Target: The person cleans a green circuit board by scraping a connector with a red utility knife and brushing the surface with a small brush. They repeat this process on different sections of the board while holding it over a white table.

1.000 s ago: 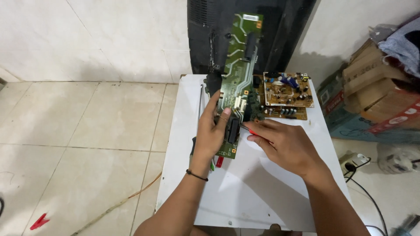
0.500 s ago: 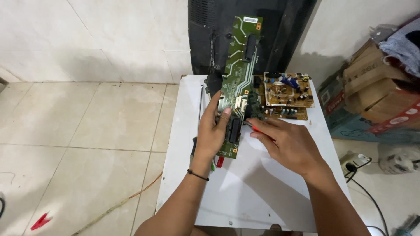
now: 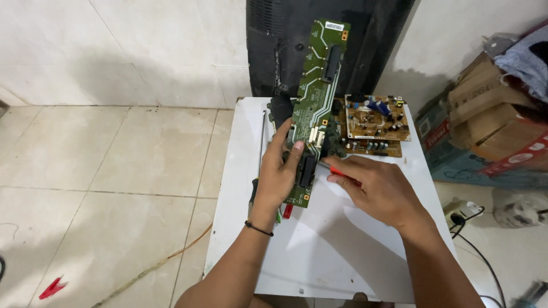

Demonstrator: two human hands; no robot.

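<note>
My left hand (image 3: 278, 174) grips a long green circuit board (image 3: 315, 85) near its lower end and holds it tilted up off the white tabletop (image 3: 319, 245). My right hand (image 3: 374, 188) holds a small red-handled tool (image 3: 340, 170), its tip touching the board's right edge beside a black component. A brown circuit board (image 3: 374, 120) with capacitors lies flat on the table just right of the green one.
A black flat-screen set (image 3: 285, 40) stands upright against the wall behind the table. A long screwdriver (image 3: 258, 154) lies along the table's left edge. Cardboard boxes (image 3: 491, 120) and cloth are stacked right; a power strip (image 3: 459, 209) lies on the tiled floor.
The green board's top end has tilted slightly to the right. My right hand has crept a little up toward the board with the tool.
</note>
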